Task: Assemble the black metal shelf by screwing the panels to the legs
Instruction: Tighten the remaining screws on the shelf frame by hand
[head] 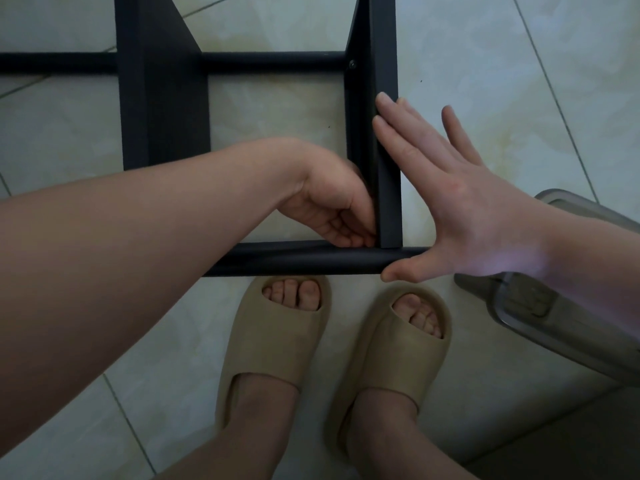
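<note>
Pale tiled floor (485, 46) all round, and the black shelf (138, 81) lies on it, seen from straight above. At the left a wide panel (162, 98) stands on edge, crossing the far leg (273, 62), a round black tube running side to side. The left forearm comes in from the left, and the left hand (332, 206) is tucked into the inner corner where the right panel (384, 64) meets the near leg (304, 259). Its fingers are curled in against the panel with the tips hidden, so I cannot tell whether they pinch anything. Up at the far end of that right panel, a small screw (352, 64) shows where it joins the far leg. On the outer side, the right hand (460, 209) is flat and spread, fingers straight, with the fingertips touching the panel's outer edge and the thumb lying along the near leg. Just below the near leg, two feet in tan slippers (273, 341) point at the shelf. At the far right, a grey plastic container (561, 323) sits on the floor, partly under the right wrist.
</note>
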